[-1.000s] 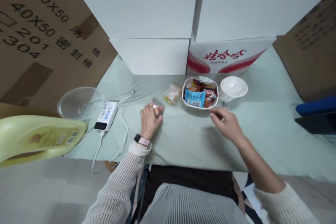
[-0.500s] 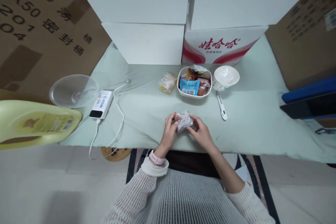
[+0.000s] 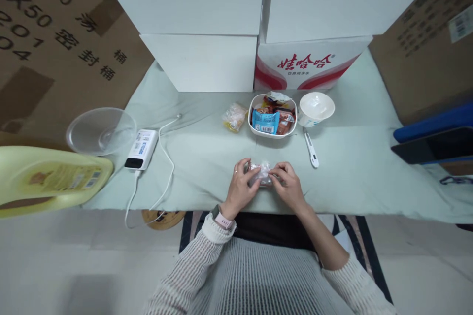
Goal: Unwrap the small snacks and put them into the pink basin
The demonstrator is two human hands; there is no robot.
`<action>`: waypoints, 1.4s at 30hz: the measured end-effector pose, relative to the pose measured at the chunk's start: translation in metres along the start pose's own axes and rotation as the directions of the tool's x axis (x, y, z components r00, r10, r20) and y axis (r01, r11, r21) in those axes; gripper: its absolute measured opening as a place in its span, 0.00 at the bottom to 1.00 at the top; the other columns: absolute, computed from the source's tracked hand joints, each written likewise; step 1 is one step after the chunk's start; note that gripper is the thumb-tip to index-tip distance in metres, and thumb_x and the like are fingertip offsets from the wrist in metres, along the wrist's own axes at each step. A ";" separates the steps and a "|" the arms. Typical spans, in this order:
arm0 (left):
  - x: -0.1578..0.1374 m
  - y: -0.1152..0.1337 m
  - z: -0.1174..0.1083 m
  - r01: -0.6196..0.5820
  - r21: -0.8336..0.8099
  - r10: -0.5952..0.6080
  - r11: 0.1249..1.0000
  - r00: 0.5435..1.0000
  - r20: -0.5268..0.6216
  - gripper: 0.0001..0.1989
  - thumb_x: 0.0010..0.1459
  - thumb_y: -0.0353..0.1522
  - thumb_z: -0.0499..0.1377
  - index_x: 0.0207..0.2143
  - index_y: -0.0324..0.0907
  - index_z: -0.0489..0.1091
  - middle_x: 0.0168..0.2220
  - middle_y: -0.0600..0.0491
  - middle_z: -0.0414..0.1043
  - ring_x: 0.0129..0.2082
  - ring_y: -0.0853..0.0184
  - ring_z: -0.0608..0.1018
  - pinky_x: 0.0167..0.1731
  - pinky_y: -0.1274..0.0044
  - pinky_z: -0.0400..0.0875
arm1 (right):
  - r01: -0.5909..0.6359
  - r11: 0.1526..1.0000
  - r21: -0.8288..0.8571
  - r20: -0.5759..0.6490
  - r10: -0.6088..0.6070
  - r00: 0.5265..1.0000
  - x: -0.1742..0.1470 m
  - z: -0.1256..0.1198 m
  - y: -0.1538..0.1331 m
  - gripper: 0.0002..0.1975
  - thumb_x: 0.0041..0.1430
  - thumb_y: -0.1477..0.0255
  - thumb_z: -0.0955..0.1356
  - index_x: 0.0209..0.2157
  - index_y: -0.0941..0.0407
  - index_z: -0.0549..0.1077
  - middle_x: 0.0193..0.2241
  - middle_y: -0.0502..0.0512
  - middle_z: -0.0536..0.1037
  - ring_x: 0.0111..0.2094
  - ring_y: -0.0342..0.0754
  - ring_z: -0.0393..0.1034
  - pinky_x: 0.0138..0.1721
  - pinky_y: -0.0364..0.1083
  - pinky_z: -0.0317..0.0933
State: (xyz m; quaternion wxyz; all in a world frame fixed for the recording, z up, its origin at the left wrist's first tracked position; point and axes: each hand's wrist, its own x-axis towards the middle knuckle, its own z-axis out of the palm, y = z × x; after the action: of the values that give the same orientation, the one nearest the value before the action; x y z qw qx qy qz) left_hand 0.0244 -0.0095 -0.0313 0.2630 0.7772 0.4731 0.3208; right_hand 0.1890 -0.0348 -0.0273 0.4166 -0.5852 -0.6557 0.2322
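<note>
A small reddish-brown item in crinkled clear plastic wrap lies between my hands near the table's front edge; its exact kind is hidden by the wrap. My left hand closes round its left side, thumb and fingers on the plastic. With thumb and forefinger, my right hand pinches the wrap at its right side. Beyond them stands a white bowl of packaged snacks, a blue packet at the front. Left of the bowl lies another clear-wrapped piece with a yellowish edge.
A paper cup and a white utility knife are right of the bowl. On the left are a power bank with its cable, a clear plastic bowl and a yellow jug. White boxes close off the back.
My right hand has shifted from holding the item's right side to pinching its wrap. My left hand has turned more over the item. The camera view has shifted slightly.
</note>
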 end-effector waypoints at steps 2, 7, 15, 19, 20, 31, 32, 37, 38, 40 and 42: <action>0.000 0.004 -0.001 -0.007 -0.055 0.006 0.998 1.000 -0.022 0.14 0.53 0.29 0.58 0.43 0.43 0.70 0.50 0.45 0.61 0.52 0.58 0.65 0.48 0.64 0.66 | 0.095 0.995 0.014 -0.049 -0.094 0.994 0.002 -0.003 -0.006 0.07 0.58 0.74 0.63 0.34 0.53 0.73 0.32 0.54 0.66 0.34 0.46 0.65 0.34 0.46 0.65; 0.000 0.007 -0.001 0.249 -0.430 -0.309 0.868 0.948 -0.075 0.10 0.55 0.30 0.52 0.36 0.41 0.72 0.41 0.48 0.69 0.44 0.64 0.71 0.46 0.70 0.66 | 0.152 0.988 -0.001 -0.119 -0.151 0.981 0.004 -0.008 -0.012 0.11 0.59 0.75 0.62 0.43 0.53 0.69 0.37 0.57 0.69 0.39 0.49 0.66 0.40 0.50 0.65; 0.000 -0.002 -0.001 0.442 -0.851 -0.752 0.284 0.653 0.088 0.11 0.42 0.32 0.59 0.32 0.39 0.67 0.32 0.53 0.72 0.33 0.69 0.75 0.34 0.76 0.70 | 0.067 0.993 -0.101 0.064 -0.061 0.996 -0.004 0.005 0.013 0.08 0.56 0.71 0.65 0.39 0.55 0.70 0.40 0.60 0.71 0.44 0.53 0.64 0.45 0.55 0.62; 0.002 0.001 -0.009 0.429 -0.734 -0.645 0.526 0.764 -0.015 0.19 0.42 0.35 0.63 0.38 0.40 0.66 0.38 0.51 0.71 0.36 0.68 0.75 0.32 0.78 0.70 | 0.048 0.998 -0.043 0.047 -0.046 0.998 -0.004 0.007 0.006 0.05 0.55 0.75 0.63 0.35 0.54 0.69 0.40 0.59 0.71 0.44 0.52 0.65 0.46 0.55 0.62; 0.003 0.001 -0.011 0.425 -0.688 -0.594 0.588 0.804 -0.011 0.19 0.41 0.34 0.63 0.39 0.41 0.66 0.38 0.50 0.71 0.36 0.68 0.75 0.32 0.78 0.70 | 0.048 0.999 -0.021 0.047 -0.047 0.998 -0.003 0.006 0.003 0.05 0.55 0.75 0.63 0.35 0.54 0.68 0.41 0.59 0.71 0.45 0.52 0.65 0.46 0.55 0.61; -0.001 0.008 -0.024 0.159 -0.207 -0.195 0.965 0.967 -0.162 0.21 0.50 0.36 0.60 0.47 0.40 0.62 0.46 0.45 0.66 0.46 0.61 0.70 0.40 0.71 0.70 | -0.125 0.992 -0.022 -0.155 0.120 0.981 -0.018 -0.022 0.027 0.11 0.51 0.79 0.59 0.35 0.55 0.67 0.39 0.58 0.71 0.43 0.51 0.66 0.45 0.54 0.62; 0.000 0.012 -0.023 0.122 -0.155 -0.140 0.980 0.983 -0.115 0.26 0.48 0.36 0.61 0.50 0.41 0.60 0.49 0.44 0.64 0.49 0.59 0.68 0.42 0.70 0.70 | -0.116 0.991 -0.071 -0.155 0.104 0.982 -0.018 -0.023 0.029 0.14 0.49 0.80 0.59 0.36 0.55 0.68 0.40 0.58 0.71 0.44 0.52 0.65 0.46 0.55 0.61; 0.003 0.001 -0.017 0.147 -0.005 -0.146 0.989 0.984 -0.104 0.17 0.55 0.27 0.52 0.48 0.42 0.62 0.42 0.47 0.69 0.43 0.63 0.72 0.44 0.70 0.69 | 0.030 0.964 -0.265 -0.098 -0.058 0.993 -0.020 -0.025 0.028 0.18 0.46 0.82 0.59 0.39 0.54 0.70 0.46 0.58 0.68 0.50 0.54 0.60 0.51 0.58 0.57; 0.001 -0.009 -0.019 0.167 0.002 -0.166 0.986 0.978 -0.130 0.16 0.55 0.27 0.51 0.48 0.41 0.63 0.41 0.48 0.70 0.42 0.64 0.73 0.44 0.70 0.69 | 0.063 0.956 -0.287 -0.071 -0.087 0.994 -0.022 -0.025 0.030 0.17 0.47 0.82 0.60 0.37 0.54 0.71 0.46 0.57 0.68 0.51 0.55 0.59 0.51 0.59 0.57; -0.005 -0.029 -0.028 0.210 0.039 -0.200 0.977 0.964 -0.177 0.17 0.55 0.27 0.51 0.48 0.40 0.62 0.42 0.47 0.69 0.42 0.63 0.73 0.44 0.68 0.69 | 0.093 0.940 -0.330 -0.027 -0.107 0.994 -0.026 -0.027 0.038 0.13 0.50 0.81 0.61 0.35 0.54 0.72 0.45 0.57 0.70 0.52 0.56 0.59 0.50 0.60 0.57; -0.013 -0.045 -0.042 0.221 0.141 -0.188 0.965 0.958 -0.218 0.20 0.52 0.25 0.52 0.50 0.38 0.61 0.44 0.44 0.68 0.46 0.59 0.71 0.48 0.63 0.66 | 0.085 0.927 -0.365 -0.011 -0.096 0.995 -0.030 -0.031 0.047 0.12 0.50 0.80 0.61 0.34 0.53 0.72 0.44 0.57 0.70 0.52 0.57 0.58 0.49 0.61 0.57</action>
State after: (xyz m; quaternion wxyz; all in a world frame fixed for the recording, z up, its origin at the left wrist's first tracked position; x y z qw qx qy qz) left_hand -0.0373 0.0018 -0.0389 0.1804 0.7062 0.6003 0.3293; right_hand 0.2401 -0.0595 -0.0557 0.3206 -0.6249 -0.7075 0.0786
